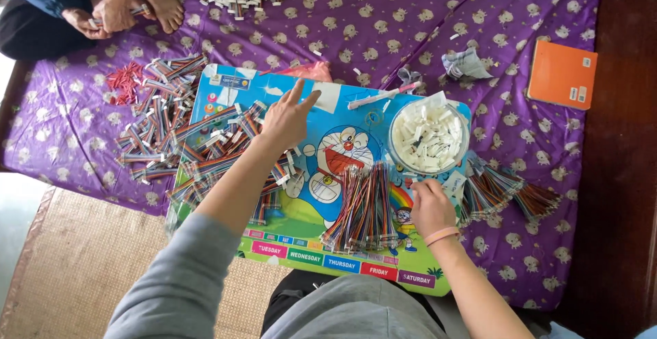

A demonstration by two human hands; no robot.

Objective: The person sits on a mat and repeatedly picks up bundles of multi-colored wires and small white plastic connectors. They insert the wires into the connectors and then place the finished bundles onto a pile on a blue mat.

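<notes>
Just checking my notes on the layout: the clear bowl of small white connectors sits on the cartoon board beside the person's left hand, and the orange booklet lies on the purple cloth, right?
Not quite. In the head view the bowl of white connectors sits beside the right hand, not the left hand. It is on the cartoon board, and the orange booklet does lie on the purple cloth.

One bowl (395, 148), one orange booklet (561, 74), perhaps five wire heaps (361, 209).

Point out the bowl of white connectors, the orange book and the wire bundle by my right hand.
Bowl of white connectors (393, 148): head view, left rim.
Orange book (560, 73): head view, cover middle.
Wire bundle (361, 209): head view, middle of the strands.
</notes>
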